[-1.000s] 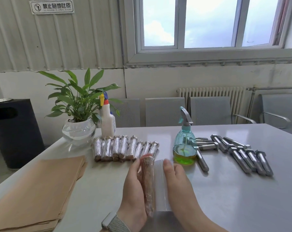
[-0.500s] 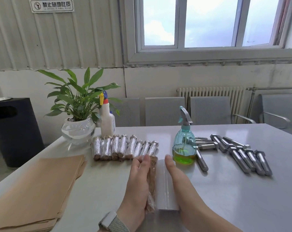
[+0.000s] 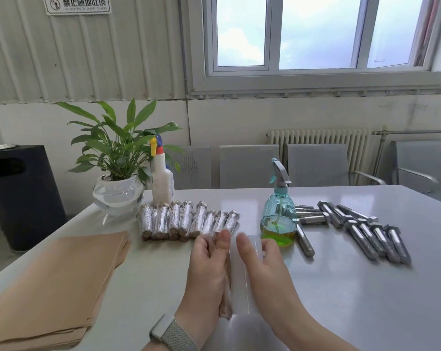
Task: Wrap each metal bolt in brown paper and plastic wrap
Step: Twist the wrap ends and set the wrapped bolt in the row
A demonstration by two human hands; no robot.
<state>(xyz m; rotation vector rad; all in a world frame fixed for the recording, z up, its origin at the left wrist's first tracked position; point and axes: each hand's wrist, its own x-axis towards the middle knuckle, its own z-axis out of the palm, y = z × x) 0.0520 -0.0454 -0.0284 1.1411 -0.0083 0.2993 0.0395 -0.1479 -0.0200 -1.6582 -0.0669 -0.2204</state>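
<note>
Since the earlier frame, both hands have slid forward along the paper-wrapped bolt [image 3: 227, 297], which now lies low at frame centre on the table [image 3: 340, 287]. One hand, the left hand [image 3: 209, 272], curls over it, fingers closed on the roll; the right hand [image 3: 262, 269] lies flat with its fingers apart on the clear plastic wrap [image 3: 242, 287] beside it. Finished wrapped bolts [image 3: 189, 220] line up just beyond, bare bolts [image 3: 361, 230] at right, brown paper sheets [image 3: 52, 287] at lower left.
</note>
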